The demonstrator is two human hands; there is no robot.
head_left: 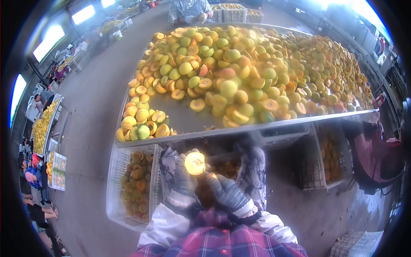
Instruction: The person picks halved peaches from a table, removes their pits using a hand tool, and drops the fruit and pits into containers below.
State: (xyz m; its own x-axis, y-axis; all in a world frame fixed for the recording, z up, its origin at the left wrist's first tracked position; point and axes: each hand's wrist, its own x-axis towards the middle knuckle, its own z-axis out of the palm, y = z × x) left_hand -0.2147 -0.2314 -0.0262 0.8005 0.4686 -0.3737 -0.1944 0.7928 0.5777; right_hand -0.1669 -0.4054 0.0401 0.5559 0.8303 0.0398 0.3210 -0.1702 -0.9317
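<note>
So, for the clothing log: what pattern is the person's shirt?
Plaid shirt, red, purple and white checks; head view, bottom edge.

Both hands wear knitted work gloves, speckled grey and white, with pale ribbed cuffs: the left hand [180, 177] and the right hand [227, 192]. White oversleeves cover the forearms. Below them shows a plaid shirt in red, purple and blue.

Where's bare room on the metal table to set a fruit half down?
Bare metal shows along the near edge of the table, between the small near-left cluster and the main heap, plus a thin strip along the front rim. Centre, right and far side are packed. The left hand holds a fruit half; the right hand is beside it.
</note>
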